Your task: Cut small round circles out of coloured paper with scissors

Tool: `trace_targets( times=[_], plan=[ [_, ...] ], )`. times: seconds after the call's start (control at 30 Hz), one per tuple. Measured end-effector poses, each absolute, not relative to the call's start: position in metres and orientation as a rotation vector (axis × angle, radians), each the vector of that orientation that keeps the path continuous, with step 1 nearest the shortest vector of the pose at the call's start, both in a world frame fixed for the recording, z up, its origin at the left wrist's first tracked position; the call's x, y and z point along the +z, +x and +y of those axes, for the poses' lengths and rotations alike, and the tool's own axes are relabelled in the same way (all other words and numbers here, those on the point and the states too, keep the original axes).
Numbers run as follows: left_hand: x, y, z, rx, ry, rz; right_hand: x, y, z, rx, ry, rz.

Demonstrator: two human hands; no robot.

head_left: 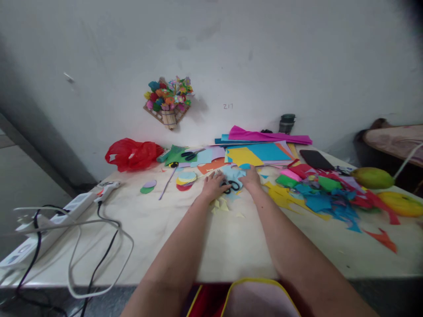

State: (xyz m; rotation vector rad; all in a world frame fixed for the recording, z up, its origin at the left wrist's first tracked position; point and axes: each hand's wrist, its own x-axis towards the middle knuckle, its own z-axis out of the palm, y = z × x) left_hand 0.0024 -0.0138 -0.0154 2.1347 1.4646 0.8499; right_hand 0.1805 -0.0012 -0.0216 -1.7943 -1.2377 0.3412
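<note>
My left hand lies with its fingers spread on the table, beside the black handles of a pair of scissors. Light blue paper lies between my two hands, partly under the scissors. My right hand is at the right edge of that paper, next to a blue paper disc; whether its fingers hold anything is too small to tell. Pale yellow scraps lie just in front of my left hand. Left of it is a stack of coloured paper circles.
Coloured sheets lie behind my hands. Paper scraps, a dark phone and a green-yellow fruit are at right. At left are a red plastic bag, a power strip and loose cables.
</note>
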Motion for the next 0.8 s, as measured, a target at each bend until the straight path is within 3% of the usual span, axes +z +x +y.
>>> trace_targets(
  times=[0.3, 0.63, 0.8],
  plan=[
    [-0.015, 0.003, -0.019, 0.838, 2.186, 1.419, -0.017, 0.183, 0.001, 0.398, -1.626, -1.099],
    [-0.017, 0.003, -0.018, 0.849, 2.152, 1.412, 0.026, 0.177, -0.032, 0.118, -1.386, -1.068],
    [-0.020, 0.004, -0.013, 0.949, 2.120, 1.392, 0.026, 0.184, -0.024, 0.227, -1.195, -0.876]
  ],
)
